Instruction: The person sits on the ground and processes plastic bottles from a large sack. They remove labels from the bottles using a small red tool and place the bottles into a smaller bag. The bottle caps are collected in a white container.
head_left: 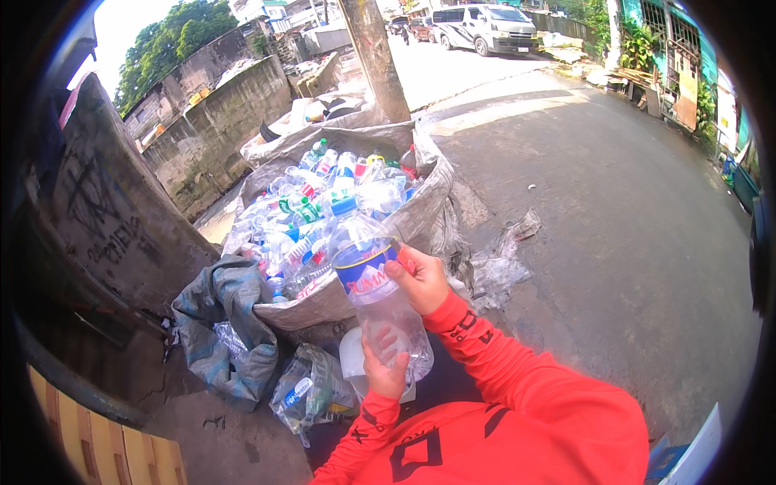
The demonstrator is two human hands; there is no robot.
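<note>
A large clear plastic bottle with a blue cap and a blue label band is held upright and slightly tilted in front of me. My right hand grips its side at the label, thumb on the front. Lower down, my left hand holds the bottle near its base, and its fingers show blurred through the clear plastic. Just beyond the bottle stands a big pale woven sack, wide at the mouth and heaped with plastic bottles. The bottle's upper part overlaps the sack's near rim in view.
Left of the sack slumps a grey-blue sack. A clear bag and a white container sit close to my left forearm. Plastic sheeting lies on the pavement at right. A post rises behind; a van stands far off.
</note>
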